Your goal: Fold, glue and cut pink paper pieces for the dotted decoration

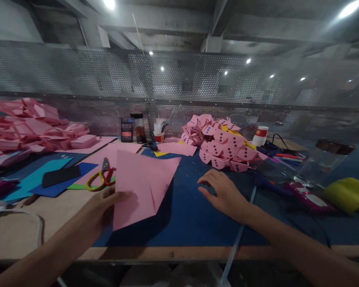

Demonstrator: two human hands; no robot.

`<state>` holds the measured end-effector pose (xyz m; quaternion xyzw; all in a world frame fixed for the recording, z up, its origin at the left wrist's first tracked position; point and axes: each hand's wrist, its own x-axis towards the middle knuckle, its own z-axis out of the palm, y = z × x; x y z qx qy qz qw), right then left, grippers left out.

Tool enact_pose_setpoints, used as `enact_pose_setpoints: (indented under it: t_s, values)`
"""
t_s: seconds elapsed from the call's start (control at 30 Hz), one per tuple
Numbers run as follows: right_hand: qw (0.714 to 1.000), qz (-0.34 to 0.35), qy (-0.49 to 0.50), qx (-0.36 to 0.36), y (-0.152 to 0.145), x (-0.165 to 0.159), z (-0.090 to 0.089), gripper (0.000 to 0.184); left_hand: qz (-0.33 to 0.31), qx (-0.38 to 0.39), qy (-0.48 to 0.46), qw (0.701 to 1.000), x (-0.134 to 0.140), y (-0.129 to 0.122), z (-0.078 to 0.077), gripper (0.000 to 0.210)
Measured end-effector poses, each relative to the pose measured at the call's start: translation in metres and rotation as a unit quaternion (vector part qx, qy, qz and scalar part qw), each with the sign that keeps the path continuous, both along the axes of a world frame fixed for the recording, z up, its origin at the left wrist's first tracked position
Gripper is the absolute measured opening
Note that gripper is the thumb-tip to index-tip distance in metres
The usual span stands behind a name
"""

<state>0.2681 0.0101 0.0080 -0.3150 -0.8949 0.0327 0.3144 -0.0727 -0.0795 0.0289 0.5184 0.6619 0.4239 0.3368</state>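
Observation:
A creased sheet of pink paper (142, 185) is tilted up off the table, pinched at its left edge by my left hand (109, 201), whose thumb lies on the near face. The fingers behind the sheet are hidden. My right hand (221, 191) hovers over the blue mat (185, 207) to the right of the sheet, its fingers curved and apart, with nothing in them. Scissors (100, 178) with yellow and red handles lie just beyond my left hand. Beyond my right hand is a pile of folded pink paper pieces with dark diamond marks (224, 147).
A heap of pink paper strips (32, 123) fills the far left. Blue card (54, 189) and a black piece (61, 176) lie nearer. To the right stand a clear jar (320, 163), a purple device (309, 197) and a yellow roll (348, 194). A perforated metal screen (179, 79) closes the back.

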Motion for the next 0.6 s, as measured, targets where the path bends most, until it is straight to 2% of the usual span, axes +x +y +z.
enact_pose_setpoints:
  t_s: [0.03, 0.07, 0.13, 0.2, 0.3, 0.43, 0.53, 0.6]
  values:
    - [1.0, 0.008, -0.004, -0.005, -0.001, -0.001, 0.001, 0.01, 0.034, -0.036, -0.098, 0.994, 0.005, -0.003, -0.008, 0.032]
    - [1.0, 0.019, -0.009, -0.011, -0.003, -0.001, 0.002, 0.012, 0.032, -0.071, -0.181, 0.98, 0.011, -0.005, -0.015, 0.031]
    - [0.998, 0.049, -0.022, -0.017, -0.008, -0.003, 0.004, 0.019, 0.041, -0.107, -0.282, 0.952, 0.026, -0.007, -0.026, 0.023]
    - [0.995, 0.085, -0.043, -0.017, -0.013, -0.004, 0.006, 0.031, 0.009, -0.118, -0.342, 0.932, 0.044, -0.008, -0.033, 0.017]
    - [0.989, 0.131, -0.069, 0.007, -0.019, -0.006, 0.005, 0.043, -0.068, -0.131, -0.381, 0.912, 0.073, -0.009, -0.037, 0.017]
    - [0.986, 0.132, -0.081, 0.068, -0.017, -0.005, -0.002, 0.032, -0.133, -0.133, -0.422, 0.887, 0.106, -0.008, -0.041, 0.019]
    - [0.984, 0.107, -0.107, 0.09, -0.011, -0.001, -0.005, 0.028, -0.156, -0.141, -0.429, 0.878, 0.116, -0.011, -0.044, 0.02]
    - [0.982, 0.1, -0.131, 0.092, -0.008, 0.001, -0.005, 0.027, -0.21, -0.167, -0.394, 0.879, 0.112, -0.015, -0.042, 0.029]
